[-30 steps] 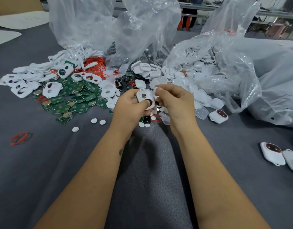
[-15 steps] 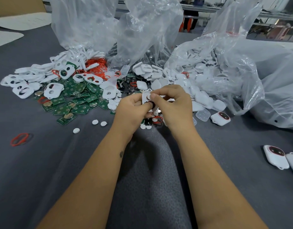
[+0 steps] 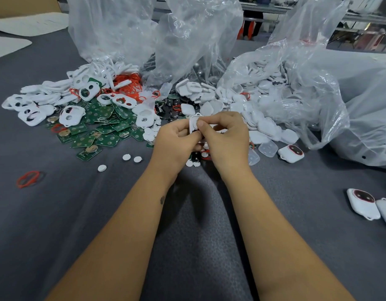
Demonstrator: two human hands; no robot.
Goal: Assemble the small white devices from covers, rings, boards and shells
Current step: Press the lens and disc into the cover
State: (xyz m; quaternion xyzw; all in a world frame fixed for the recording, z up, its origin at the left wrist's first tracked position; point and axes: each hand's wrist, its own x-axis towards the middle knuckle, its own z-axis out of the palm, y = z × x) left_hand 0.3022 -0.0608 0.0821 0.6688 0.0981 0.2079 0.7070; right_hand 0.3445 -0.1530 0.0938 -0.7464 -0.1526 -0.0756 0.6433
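Observation:
My left hand [image 3: 176,139] and my right hand [image 3: 225,137] meet above the grey cloth, both gripping one small white cover [image 3: 193,123]. The right thumb presses on the cover's face; most of the part is hidden by my fingers. Behind and to the left lie green boards [image 3: 100,121], white covers with holes [image 3: 70,115] and red rings [image 3: 129,85]. White shells [image 3: 266,127] spill from the bag on the right. Assembled white devices lie at the right: one [image 3: 291,153] near the bag and two [image 3: 362,204] near the edge.
Clear plastic bags [image 3: 187,35] stand at the back and right [image 3: 318,88]. Small white discs [image 3: 126,157] and a lone red ring [image 3: 29,178] lie on the grey cloth [image 3: 79,213] to the left of my arms.
My right thumb has moved onto the cover's face, covering its holes, and both hands have drawn closer together around it.

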